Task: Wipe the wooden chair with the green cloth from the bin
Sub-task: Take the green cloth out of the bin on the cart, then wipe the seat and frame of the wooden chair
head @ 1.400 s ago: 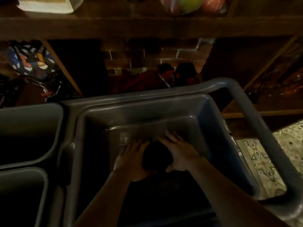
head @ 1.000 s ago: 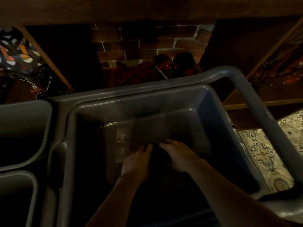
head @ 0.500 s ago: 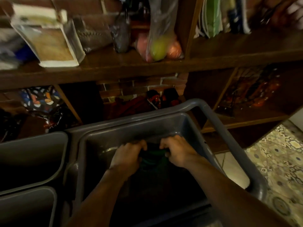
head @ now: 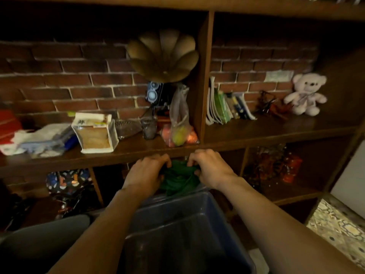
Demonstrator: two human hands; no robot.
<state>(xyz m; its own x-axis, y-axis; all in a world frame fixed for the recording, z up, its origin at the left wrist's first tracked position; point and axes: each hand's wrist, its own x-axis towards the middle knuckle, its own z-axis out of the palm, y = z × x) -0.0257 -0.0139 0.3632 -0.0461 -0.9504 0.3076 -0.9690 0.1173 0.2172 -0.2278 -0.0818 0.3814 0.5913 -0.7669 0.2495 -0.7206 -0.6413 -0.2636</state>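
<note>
The cloth (head: 178, 177) hung bunched between the two hands, raised above the far rim of the bin (head: 183, 224) and just in front of the shelf (head: 266, 133) edge. The left hand (head: 147, 174) was closed on its left side and the right hand (head: 210, 168) pinched its right side, fingers curled in, so the cloth's long axis ran left to right between them with folds drooping toward the bin. Both hands were level and about equally near it; neither had the lead.

The chair was not in view, so which way the cloth must travel could not be told from here; the likely next need was to turn away from the shelf to find it.

There was no bench; the bin stood low and near, a second grey bin (head: 45, 236) to its left. Behind was a dark wooden shelf against a brick wall (head: 69, 76), holding books (head: 223, 106), a teddy bear (head: 305, 94) far right and a bag of fruit (head: 180, 127). Patterned floor (head: 339, 234) showed at the near right. The room was dim.
</note>
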